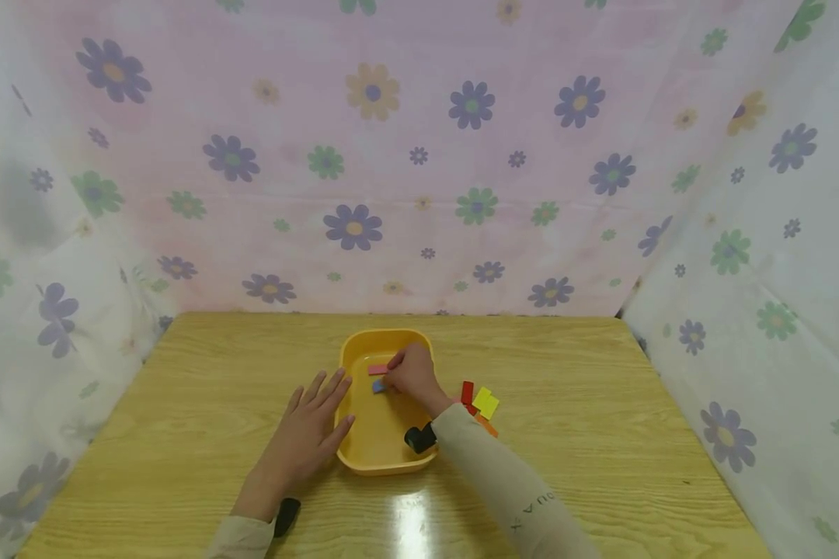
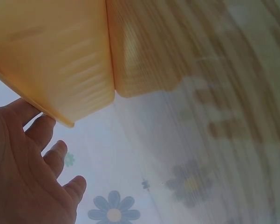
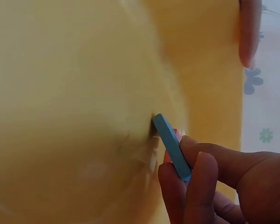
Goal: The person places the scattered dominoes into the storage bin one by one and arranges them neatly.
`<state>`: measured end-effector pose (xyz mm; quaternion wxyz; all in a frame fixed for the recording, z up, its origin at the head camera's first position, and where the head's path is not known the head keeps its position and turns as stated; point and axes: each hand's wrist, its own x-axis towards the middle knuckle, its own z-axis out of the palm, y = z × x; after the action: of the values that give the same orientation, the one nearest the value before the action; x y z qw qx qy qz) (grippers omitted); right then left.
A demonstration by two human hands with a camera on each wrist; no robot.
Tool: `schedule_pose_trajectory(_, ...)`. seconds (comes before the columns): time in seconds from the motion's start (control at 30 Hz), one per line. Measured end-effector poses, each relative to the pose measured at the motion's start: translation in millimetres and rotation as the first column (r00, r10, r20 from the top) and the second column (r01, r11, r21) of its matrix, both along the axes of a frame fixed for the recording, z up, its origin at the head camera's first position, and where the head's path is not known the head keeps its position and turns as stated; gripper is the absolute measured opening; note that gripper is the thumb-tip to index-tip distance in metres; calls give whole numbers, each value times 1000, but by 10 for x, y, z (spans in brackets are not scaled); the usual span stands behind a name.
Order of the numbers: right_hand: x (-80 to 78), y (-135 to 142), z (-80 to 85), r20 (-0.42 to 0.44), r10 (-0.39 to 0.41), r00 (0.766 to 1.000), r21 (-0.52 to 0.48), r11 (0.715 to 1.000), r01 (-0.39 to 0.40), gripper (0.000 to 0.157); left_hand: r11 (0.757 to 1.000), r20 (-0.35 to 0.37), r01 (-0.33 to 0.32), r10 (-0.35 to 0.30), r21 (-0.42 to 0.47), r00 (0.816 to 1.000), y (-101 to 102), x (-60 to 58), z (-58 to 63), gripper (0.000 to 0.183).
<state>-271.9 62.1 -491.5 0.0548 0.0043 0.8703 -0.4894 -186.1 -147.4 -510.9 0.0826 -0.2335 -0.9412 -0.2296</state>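
Inside the yellow plastic tray [image 1: 384,468], my right hand [image 1: 414,375] pinches a small blue block [image 3: 170,144] between thumb and fingertips. The block is a thin flat rectangle, held low over the tray floor. Just behind it, a pink block [image 1: 377,369] lies in the tray; the right wrist view shows only a sliver of it past the blue one. My left hand [image 1: 306,435] rests at the tray's left rim with its fingers spread and straight. From below, the left wrist view shows those fingertips [image 2: 46,122] right at the rim.
Several loose blocks lie on the wooden table [image 1: 566,404] right of the tray: red [image 1: 468,391], yellow [image 1: 485,403] and orange [image 1: 487,425], partly behind the right sleeve [image 1: 503,481]. Flower-patterned cloth [image 1: 405,155] stands around the table's back and sides.
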Motion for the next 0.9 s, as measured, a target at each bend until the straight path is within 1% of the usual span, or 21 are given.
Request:
schedule_pose_trajectory(0.1, -18, -8, -35, -37, 12, 999, 90, 996, -9, 28, 1000, -15, 0, 0, 7, 1000, 4, 1, -5, 60)
schedule_pose_trajectory(0.2, -23, -19, -56, -63, 17, 998, 151, 988, -7, 49, 1000, -38, 5, -5, 14, 999, 6, 2, -9, 60)
schedule_pose_trajectory(0.3, -15, -33, -58, -88, 9, 996, 170, 985, 6, 64, 1000, -44, 8, -7, 21, 999, 7, 1, -16, 60)
schedule_pose_trajectory(0.37, -9, -44, -53, -100, 0, 995, 175, 984, 17, 69, 1000, -45, 8, -7, 24, 999, 6, 3, -19, 59)
schedule_pose_trajectory(0.43, -7, -56, -48, -103, -6, 995, 192, 981, 26, 69, 1000, -43, 7, -6, 23, 999, 8, 5, -18, 59)
schedule_pose_trajectory(0.6, -13, -70, -47, -96, -31, 995, 253, 966, 54, 38, 1000, -26, 3, -3, 16, 1000, 12, 0, -12, 60)
schedule_pose_trajectory(0.63, -13, -71, -48, -92, -35, 995, 261, 963, 58, 36, 1000, -19, 2, -2, 16, 1000, 11, 1, -12, 60)
schedule_pose_trajectory(0.73, -11, -73, -38, -84, -40, 996, 261, 963, 61, 39, 1000, -8, 2, -2, 9, 1000, 7, 6, -5, 61)
schedule_pose_trajectory(0.9, -15, -74, -22, -83, -45, 996, 246, 967, 64, 36, 1000, 1, 4, -4, 10, 1000, 5, 10, -4, 61)
